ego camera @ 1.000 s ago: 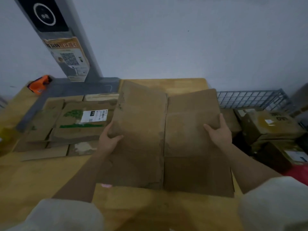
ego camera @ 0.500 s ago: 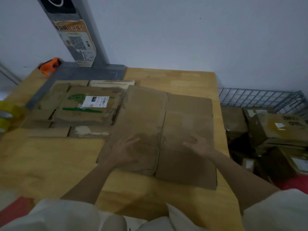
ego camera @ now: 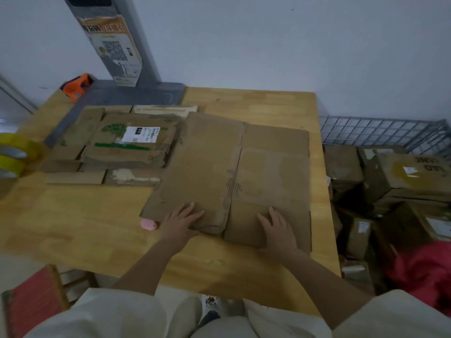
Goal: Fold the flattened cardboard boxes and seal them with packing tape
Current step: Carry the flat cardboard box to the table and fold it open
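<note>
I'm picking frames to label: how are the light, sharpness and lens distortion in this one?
Head view: dim, flat light, no glare; wide-angle bending curves the table edge; flattened box fairly sharp; left hand and right hand slightly soft; yellow tape roll blurred at the edge.

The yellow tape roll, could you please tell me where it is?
In the head view, the yellow tape roll sits at the table's far left edge, left of the labelled flattened cardboard.

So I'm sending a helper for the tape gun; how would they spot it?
On the wooden table, look to the far left corner by the grey post. The tape gun sits at its base, the only bright orange thing there.
</note>
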